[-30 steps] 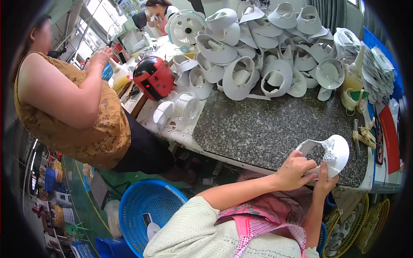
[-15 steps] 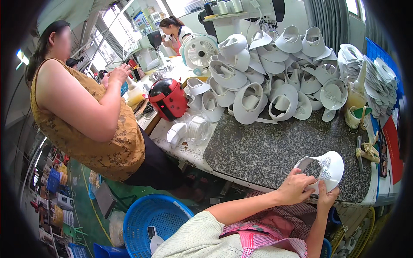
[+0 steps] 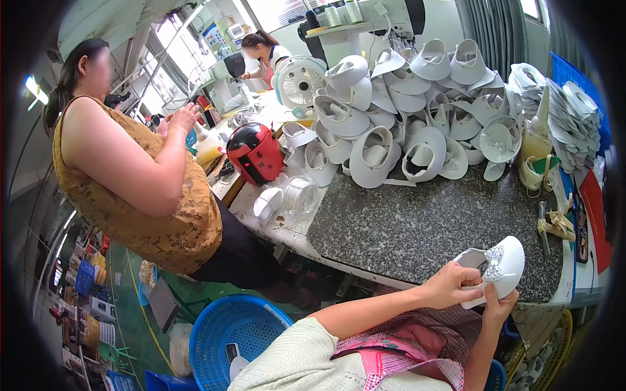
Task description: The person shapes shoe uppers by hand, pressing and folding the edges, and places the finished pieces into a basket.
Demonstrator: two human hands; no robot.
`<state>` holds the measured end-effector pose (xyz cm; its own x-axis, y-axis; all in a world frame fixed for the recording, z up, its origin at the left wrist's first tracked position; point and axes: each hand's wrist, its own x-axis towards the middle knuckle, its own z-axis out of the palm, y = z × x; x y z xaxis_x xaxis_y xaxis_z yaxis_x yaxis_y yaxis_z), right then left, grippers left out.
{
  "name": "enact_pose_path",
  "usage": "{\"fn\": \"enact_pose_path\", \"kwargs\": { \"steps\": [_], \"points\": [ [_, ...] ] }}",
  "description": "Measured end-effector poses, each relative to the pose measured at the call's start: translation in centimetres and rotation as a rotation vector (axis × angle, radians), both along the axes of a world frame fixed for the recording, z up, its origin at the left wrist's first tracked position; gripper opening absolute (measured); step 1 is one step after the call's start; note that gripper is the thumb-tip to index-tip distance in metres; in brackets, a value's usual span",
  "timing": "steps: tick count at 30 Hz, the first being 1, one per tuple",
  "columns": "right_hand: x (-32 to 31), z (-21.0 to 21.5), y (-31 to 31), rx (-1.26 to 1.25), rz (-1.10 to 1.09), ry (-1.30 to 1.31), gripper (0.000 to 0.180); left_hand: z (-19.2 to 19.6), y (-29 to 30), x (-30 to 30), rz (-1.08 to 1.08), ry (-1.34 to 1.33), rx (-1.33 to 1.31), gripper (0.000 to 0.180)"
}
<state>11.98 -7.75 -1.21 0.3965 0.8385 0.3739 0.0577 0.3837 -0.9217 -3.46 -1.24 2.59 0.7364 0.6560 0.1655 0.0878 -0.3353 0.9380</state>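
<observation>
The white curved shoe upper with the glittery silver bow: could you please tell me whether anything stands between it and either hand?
Nothing visible does: the left hand and the right hand both hold the white curved shoe upper directly. The heap of white shoe uppers lies farther back, well apart from both hands.

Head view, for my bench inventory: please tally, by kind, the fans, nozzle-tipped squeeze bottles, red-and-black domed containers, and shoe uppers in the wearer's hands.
White-and-teal fan: 1
Nozzle-tipped squeeze bottles: 2
Red-and-black domed container: 1
Handheld white shoe upper: 1
Total: 5
</observation>
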Motion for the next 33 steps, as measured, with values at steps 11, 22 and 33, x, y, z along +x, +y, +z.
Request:
{"fn": "enact_pose_path", "kwargs": {
  "steps": [11, 22, 33],
  "points": [
    [-0.1, 0.2, -0.5, -0.047, 0.02, 0.067, 0.013, -0.6, -0.4, -0.1, 0.003, 0.048, 0.111, 0.02],
    [-0.1, 0.1, -0.8, -0.092, 0.02, 0.067, 0.015, -1.0, -0.6, -0.2, 0.002, 0.054, 0.1, 0.02],
    [-0.2, -0.1, -0.7, -0.048, 0.054, 0.148, 0.016, -1.7, -0.5, 0.1, 0.0, -0.074, 0.152, 0.025]
  ]
}}
